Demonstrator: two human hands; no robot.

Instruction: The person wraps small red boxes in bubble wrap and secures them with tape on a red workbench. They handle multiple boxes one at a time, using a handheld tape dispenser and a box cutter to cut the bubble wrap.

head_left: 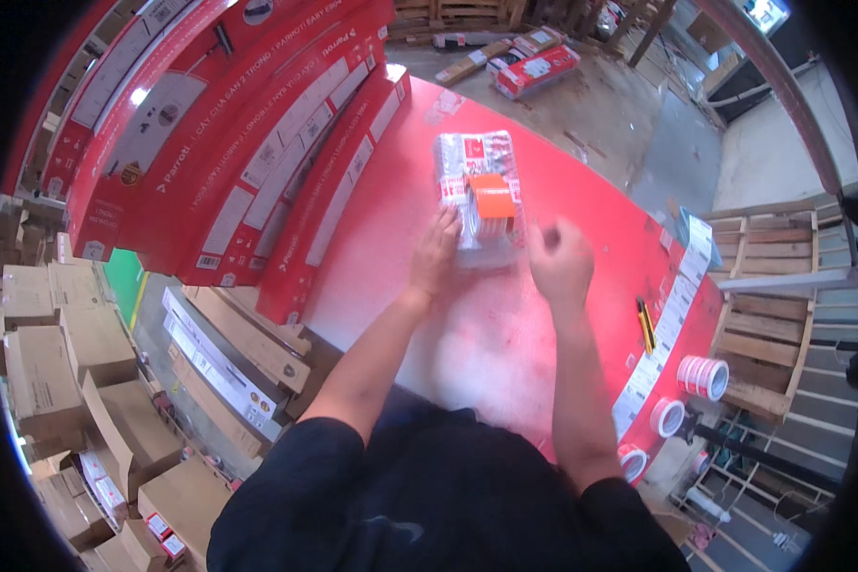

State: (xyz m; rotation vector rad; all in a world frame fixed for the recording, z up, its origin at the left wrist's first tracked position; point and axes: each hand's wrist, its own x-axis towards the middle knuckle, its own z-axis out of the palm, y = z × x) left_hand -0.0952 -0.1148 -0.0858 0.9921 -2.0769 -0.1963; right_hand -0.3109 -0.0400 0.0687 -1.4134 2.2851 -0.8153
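Observation:
A package in clear plastic wrap (453, 157), with red-and-white tape across it, lies on the far part of the red tabletop (448, 353). On top of it is a small orange-and-white block-like item (493, 200); its exact kind is unclear. My left hand (436, 253) rests with stretched fingers against the package's near left side. Just right of the package, my right hand (561, 259) is raised with its fingers curled in. Motion blurs it a little, and whatever may be between those fingers is hidden.
Large red cartons (286, 162) stand along the left edge. On the right lie a yellow-and-black box cutter (645, 324), a strip of white labels (667, 329) and tape rolls (703, 377). Brown cardboard boxes (52, 343) fill the lower left; wooden pallets (763, 315) stand at right.

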